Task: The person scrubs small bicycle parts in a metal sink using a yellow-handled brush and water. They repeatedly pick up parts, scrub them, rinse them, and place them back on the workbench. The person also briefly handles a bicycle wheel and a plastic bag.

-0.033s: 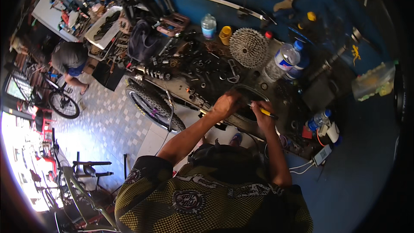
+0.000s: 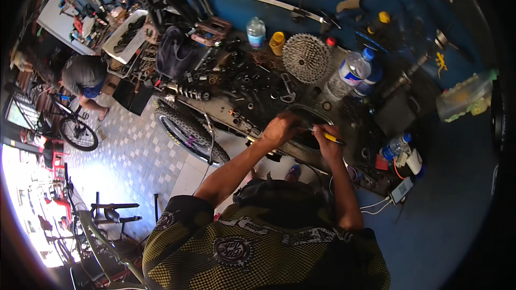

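Note:
My right hand (image 2: 327, 135) is closed around a slim tool with a yellow and black handle (image 2: 334, 139), perhaps a small screwdriver. Its thin tip points left, toward my other hand. My left hand (image 2: 281, 130) is closed, fingers bunched close to that tip, and whatever they pinch is too dark and small to name. Both hands are over a dark shallow tray (image 2: 307, 110) with a pale rim at the bench's front edge. Beyond it lie a small ring (image 2: 327, 106) and a metal carabiner-like piece (image 2: 288, 88).
A bicycle cassette (image 2: 306, 58), a clear water bottle (image 2: 256, 32), a larger bottle (image 2: 344, 78) and a yellow cup (image 2: 277, 43) stand at the back of the cluttered bench. A bicycle wheel (image 2: 188, 131) leans at its front left. Another person (image 2: 86, 75) bends beside a bicycle farther left.
The whole view has shifted very slightly, so the bench things sit a little more to the left. Both hands keep the same hold.

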Motion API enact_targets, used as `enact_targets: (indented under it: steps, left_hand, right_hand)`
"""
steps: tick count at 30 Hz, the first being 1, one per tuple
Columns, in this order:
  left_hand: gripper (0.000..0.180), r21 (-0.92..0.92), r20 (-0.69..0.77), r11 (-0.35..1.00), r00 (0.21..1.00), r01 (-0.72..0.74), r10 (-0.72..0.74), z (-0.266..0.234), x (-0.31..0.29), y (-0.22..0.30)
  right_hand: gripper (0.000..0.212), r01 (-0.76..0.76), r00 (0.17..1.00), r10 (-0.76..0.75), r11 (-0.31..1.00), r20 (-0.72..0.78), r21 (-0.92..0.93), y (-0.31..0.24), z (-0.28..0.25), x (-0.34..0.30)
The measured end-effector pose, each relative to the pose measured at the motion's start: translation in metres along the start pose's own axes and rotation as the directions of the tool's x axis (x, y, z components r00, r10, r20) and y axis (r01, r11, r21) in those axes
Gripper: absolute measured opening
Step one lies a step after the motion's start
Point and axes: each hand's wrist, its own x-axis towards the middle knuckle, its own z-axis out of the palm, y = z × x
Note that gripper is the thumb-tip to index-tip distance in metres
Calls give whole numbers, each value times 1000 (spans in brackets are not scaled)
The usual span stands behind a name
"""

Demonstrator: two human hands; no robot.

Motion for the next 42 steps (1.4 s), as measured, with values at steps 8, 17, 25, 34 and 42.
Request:
enact_targets:
  steps: [8, 17, 25, 34, 42]
  left_hand:
    - [37, -311, 69, 931, 981, 192, -179, -5, 4, 10]
    - [44, -561, 229, 720, 912, 409, -340, -2, 7, -4]
    - [42, -77, 5, 991, 994, 107, -107, 7, 6, 2]
    - [43, -73, 61, 990, 992, 118, -114, -8, 9, 9]
    - [43, -32, 81, 995, 992, 94, -92, -9, 9, 9]
  right_hand:
    - [15, 52, 996, -69, 954, -50, -294, 11, -25, -17]
    - [16, 172, 980, -197, 840, 5, -514, 10, -34, -25]
    - [24, 4, 1000, -6, 994, -25, -112, -32, -10, -3]
    - [23, 72, 997, -71, 993, 12, -99, -46, -12, 4]
    - [21, 131, 990, -135, 986, -40, -99, -41, -6, 4]
